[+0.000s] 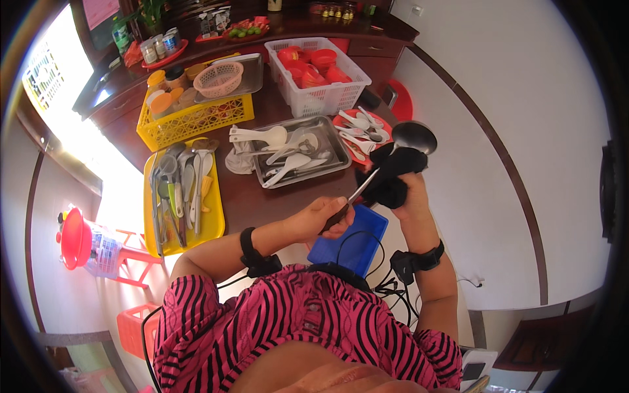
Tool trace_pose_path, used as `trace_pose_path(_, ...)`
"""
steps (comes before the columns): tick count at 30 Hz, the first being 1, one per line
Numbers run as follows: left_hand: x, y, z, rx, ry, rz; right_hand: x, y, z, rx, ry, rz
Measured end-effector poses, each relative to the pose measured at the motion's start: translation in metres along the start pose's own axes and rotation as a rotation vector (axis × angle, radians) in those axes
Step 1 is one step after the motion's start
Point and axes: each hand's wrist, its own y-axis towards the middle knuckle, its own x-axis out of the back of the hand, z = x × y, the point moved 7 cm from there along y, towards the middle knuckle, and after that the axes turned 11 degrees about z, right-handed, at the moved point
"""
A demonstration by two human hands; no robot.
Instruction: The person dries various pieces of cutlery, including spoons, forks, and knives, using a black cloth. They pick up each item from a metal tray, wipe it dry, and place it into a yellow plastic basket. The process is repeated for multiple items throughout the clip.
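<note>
My left hand grips the dark handle of a metal ladle, whose shaft slants up to the right. Around the shaft, just below the round bowl, my right hand holds a bunched black cloth. Close by on the table, a red plate carries several white spoons. Left of it stands a metal tray with white ladles, rice paddles and other utensils. A yellow tray at the left holds several ladles, strainers and spatulas. A grey-white cloth lies beside the metal tray.
A white plastic basket of red cups and a yellow crate of jars stand at the table's back. Below the table edge sit a blue bin and black cables. The white wall is on my right.
</note>
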Motion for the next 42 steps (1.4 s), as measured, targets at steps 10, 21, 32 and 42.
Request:
trace_pose_path(10,0.006,-0.042,0.004,0.006,0.149,-0.281,-0.027,-0.004,-0.052,-0.118,-0.132,-0.095)
trace_pose_path(21,0.014,-0.152,-0.013,-0.276,0.419,-0.826,-0.088,0.028,-0.076,-0.155,-0.790,0.301)
trace_pose_path(32,0.095,-0.370,-0.020,0.133,0.991,-1.718,-0.074,0.032,-0.060,-0.215,-0.545,0.250)
trace_pose_path(42,0.103,-0.348,-0.046,0.637,1.485,-1.716,-0.019,-0.005,-0.019,-0.120,-0.551,0.009)
